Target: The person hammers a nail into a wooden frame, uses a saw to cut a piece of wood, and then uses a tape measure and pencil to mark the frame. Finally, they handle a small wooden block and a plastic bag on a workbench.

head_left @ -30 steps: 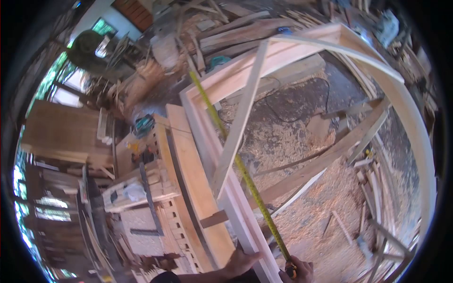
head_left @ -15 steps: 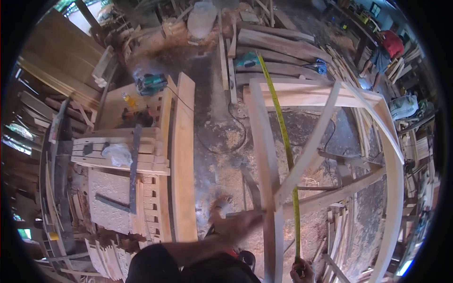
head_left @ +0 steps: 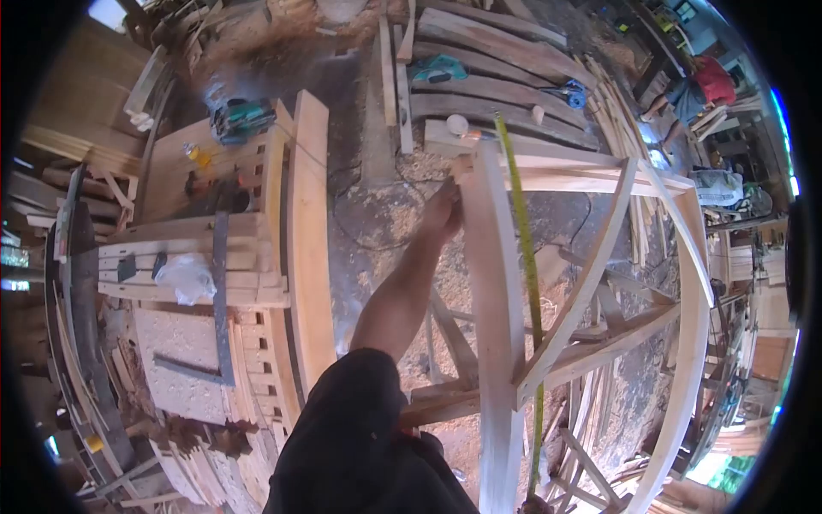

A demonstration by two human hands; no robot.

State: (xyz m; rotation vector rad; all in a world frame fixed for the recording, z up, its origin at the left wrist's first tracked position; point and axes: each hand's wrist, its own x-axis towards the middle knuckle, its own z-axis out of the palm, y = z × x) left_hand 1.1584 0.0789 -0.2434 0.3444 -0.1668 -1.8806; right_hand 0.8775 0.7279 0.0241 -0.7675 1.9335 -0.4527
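A wooden frame of pale beams stands in front of me, with a diagonal brace across it. My left arm reaches forward, and my left hand grips the far left corner of this frame. A yellow tape measure is drawn out lengthwise beside the left beam; its far end sticks out past the top rail. At the bottom edge my right hand shows only in small part, closed at the near end of the tape measure.
A workbench to the left carries slotted boards, a metal square, a plastic bag and a teal power tool. Long planks lie beyond the frame. A person in a red shirt bends at the far right. Sawdust covers the floor.
My left hand has swung forward from near the brace joint to the frame's far corner. The tape measure's far end has shifted right, and my right hand sits lower in view.
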